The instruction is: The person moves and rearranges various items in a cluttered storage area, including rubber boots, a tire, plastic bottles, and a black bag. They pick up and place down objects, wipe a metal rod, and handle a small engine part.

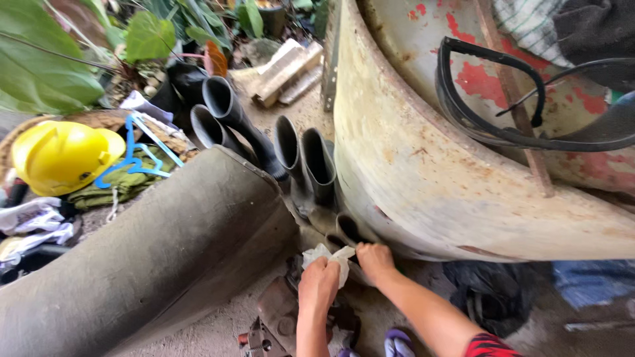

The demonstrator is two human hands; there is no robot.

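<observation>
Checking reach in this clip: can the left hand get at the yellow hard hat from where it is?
Probably not without moving over. The left hand grips a white rag by the boots; the yellow hard hat lies far left, beyond the big grey roll.

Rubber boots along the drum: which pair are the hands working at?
The lowest pair, nearest the camera, wedged against the rusty drum. The right hand touches its opening; the left hand grips a white cloth.

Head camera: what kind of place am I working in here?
Probably an outdoor yard or storage corner beside a garden. Rubber boots stand in a row on dirt against a large rusty metal tank, leafy plants grow behind, and a yellow hard hat lies among scattered clothes.
</observation>
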